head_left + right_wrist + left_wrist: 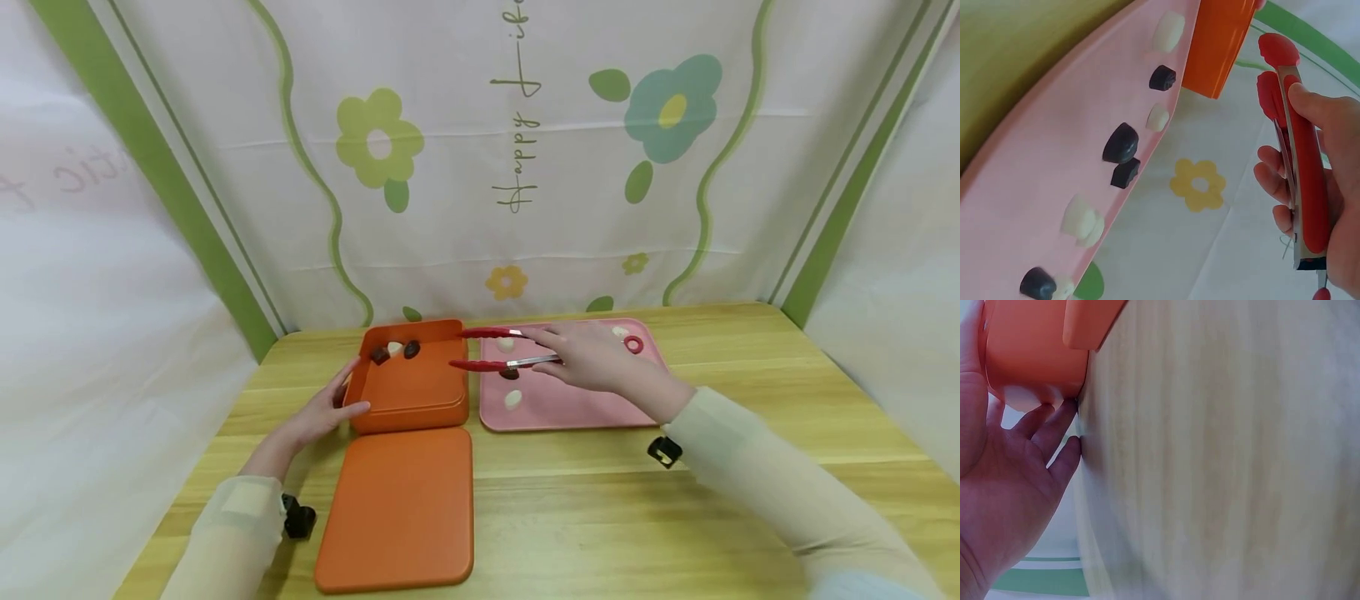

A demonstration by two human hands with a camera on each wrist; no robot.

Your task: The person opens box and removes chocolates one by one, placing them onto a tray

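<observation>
My left hand [318, 417] holds the orange box [412, 418] at its front left corner, thumb over the rim and fingers against the outer wall. Inside the box lie a brown chocolate-like piece [380, 356], a white one [395, 348] and a dark oval one [412, 349]. My right hand [596, 358] grips red-tipped metal tongs [487, 366] above the pink tray [577, 417]. The tongs' arms are spread, their tips over the box's right wall with nothing between them. Several dark and white pieces sit on the tray, such as a white piece [1169, 32] and a dark piece [1121, 143].
An orange lid [401, 508] lies flat on the wooden table [570, 517], in front of the box. The tray stands close to the box's right side. Behind both hangs a white curtain [457, 167] with printed flowers, and similar cloth walls flank the table.
</observation>
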